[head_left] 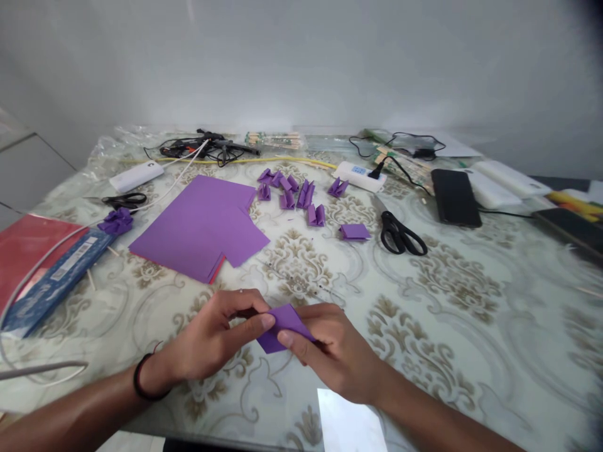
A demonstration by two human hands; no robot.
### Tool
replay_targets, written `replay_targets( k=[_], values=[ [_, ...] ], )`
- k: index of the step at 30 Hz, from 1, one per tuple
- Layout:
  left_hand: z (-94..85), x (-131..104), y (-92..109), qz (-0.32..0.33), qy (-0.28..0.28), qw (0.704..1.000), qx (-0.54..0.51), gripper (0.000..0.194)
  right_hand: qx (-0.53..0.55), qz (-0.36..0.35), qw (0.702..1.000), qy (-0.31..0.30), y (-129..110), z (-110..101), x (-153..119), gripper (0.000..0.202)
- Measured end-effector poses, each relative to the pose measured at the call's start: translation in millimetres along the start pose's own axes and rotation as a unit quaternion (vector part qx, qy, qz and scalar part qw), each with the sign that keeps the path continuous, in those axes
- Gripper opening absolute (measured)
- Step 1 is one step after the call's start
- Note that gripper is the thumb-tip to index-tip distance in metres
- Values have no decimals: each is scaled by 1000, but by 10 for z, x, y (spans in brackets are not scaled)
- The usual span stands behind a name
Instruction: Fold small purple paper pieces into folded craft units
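Observation:
Between my hands, above the front of the table, is a small folded piece of purple paper [283, 326]. My left hand [221, 336] pinches its left edge with thumb and forefinger. On the right side, my right hand [332, 351] grips the same piece, its thumb on top and its fingers behind. Several folded purple pieces [305, 194] stand in a group beyond the hands, and a flatter folded one [355, 232] lies to their right. Large purple sheets [198, 226] are spread at the left, with a red edge showing beneath.
Black-handled scissors [400, 235] lie right of the folded pieces. A black phone [456, 198] and a white power strip [360, 176] are at the back right. At the left are a red and blue packet [61, 267], crumpled purple paper [115, 221] and a white cable.

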State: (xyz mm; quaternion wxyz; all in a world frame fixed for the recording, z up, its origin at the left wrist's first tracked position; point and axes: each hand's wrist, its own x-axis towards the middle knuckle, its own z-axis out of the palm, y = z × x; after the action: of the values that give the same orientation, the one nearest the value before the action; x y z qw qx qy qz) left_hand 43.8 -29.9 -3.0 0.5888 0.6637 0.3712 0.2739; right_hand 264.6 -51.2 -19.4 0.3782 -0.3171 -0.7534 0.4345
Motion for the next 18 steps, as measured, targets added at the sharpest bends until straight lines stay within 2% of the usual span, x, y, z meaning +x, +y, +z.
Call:
replay_targets(
  k=[12,18],
  values=[
    [-8,-2,40,-12,-37,999,-3,24,26,25,999,1,-30,-21,-2,49],
    [-10,-16,32,0,-53,998,24,28,25,77,995,-52,-13,-25,-12,45]
  ],
)
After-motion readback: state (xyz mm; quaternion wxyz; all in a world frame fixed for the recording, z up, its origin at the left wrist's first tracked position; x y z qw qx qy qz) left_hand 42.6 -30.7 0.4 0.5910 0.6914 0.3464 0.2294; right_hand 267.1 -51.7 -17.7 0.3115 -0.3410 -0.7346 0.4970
